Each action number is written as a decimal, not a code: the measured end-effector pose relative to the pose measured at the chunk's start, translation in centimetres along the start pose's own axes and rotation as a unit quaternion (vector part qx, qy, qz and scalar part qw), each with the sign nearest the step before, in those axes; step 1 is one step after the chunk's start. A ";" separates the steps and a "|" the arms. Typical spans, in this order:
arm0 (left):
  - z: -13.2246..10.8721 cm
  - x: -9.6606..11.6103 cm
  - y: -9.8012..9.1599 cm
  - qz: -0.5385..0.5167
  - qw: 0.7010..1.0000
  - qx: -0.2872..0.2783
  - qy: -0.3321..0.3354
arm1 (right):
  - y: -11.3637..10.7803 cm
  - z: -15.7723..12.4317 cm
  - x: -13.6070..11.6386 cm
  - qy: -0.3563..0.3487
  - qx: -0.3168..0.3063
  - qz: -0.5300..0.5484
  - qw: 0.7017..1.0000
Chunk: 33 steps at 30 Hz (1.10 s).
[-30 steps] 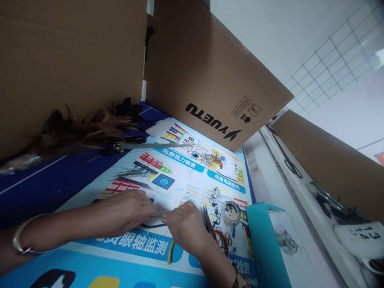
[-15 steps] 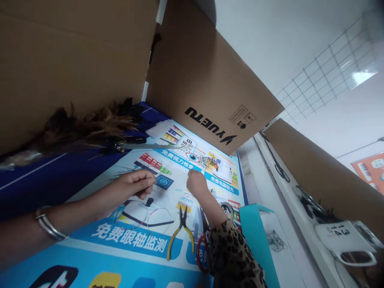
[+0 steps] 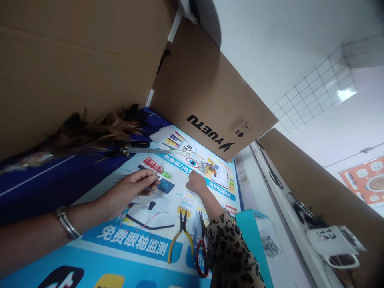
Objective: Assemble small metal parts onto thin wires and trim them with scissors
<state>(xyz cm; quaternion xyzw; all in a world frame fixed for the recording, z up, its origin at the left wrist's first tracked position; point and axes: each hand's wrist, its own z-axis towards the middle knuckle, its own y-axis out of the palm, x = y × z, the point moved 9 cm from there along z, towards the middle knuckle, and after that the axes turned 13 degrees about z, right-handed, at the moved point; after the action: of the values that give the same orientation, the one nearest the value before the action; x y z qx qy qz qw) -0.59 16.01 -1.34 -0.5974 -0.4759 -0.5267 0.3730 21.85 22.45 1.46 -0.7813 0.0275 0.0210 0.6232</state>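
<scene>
over a printed sheet [image 3: 99,260], the left hand [image 3: 143,182] pinches a thin strand [image 3: 157,172]; the right hand [image 3: 196,183] curls closed, hold unclear; pliers [image 3: 183,227] lie nearer.

Left screen: a tall sheet of plain brown cardboard [image 3: 75,52], shutting off that side from where I stand.
Lettered panel: more cardboard [image 3: 204,80], YUETU printed upside down, white tape [image 3: 174,28] at the corner where the two meet.
Right side: another brown board [image 3: 300,176], an orange poster [image 3: 364,184] and pale wall [image 3: 367,120] beyond.
Wire grid: open mesh [image 3: 318,88], bright glare [image 3: 346,94] near one end.
Table: dark blue cover [image 3: 58,180] beneath a printed sheet [image 3: 177,190].
Light: cool, rather dim.
</scene>
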 end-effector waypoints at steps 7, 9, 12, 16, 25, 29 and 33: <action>-0.6 -0.2 1.1 -0.014 1.000 -0.012 0.008 | 0.9 -4.2 0.4 0.009 0.045 0.335 0.941; -1.0 -0.4 1.9 -0.014 0.999 -0.029 0.003 | 1.9 -6.0 -1.0 0.002 0.043 0.415 0.909; -1.8 -0.4 3.1 -0.010 0.999 -0.053 -0.002 | 3.1 -8.1 -3.6 -0.021 0.018 0.593 0.805; -2.5 0.1 3.6 0.013 0.998 -0.056 0.006 | 3.6 -9.1 -5.7 -0.007 -0.005 0.760 0.650; -2.4 0.3 3.6 -0.021 0.998 -0.064 0.005 | 2.0 -9.4 -7.0 -0.031 0.009 0.756 0.654; -2.6 0.4 4.2 -0.049 0.994 -0.095 -0.004 | 0.8 -9.4 -6.9 -0.068 0.071 0.678 0.729; -2.6 0.2 4.4 -0.050 0.993 -0.104 -0.004 | -0.2 -9.9 -7.4 -0.128 0.093 0.633 0.758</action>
<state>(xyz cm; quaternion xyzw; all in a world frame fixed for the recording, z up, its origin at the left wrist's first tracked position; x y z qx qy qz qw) 2.91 12.40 -0.43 -0.6105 -0.4494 -0.5888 0.2804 14.43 12.97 4.40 -0.5135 0.4375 0.5082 0.5354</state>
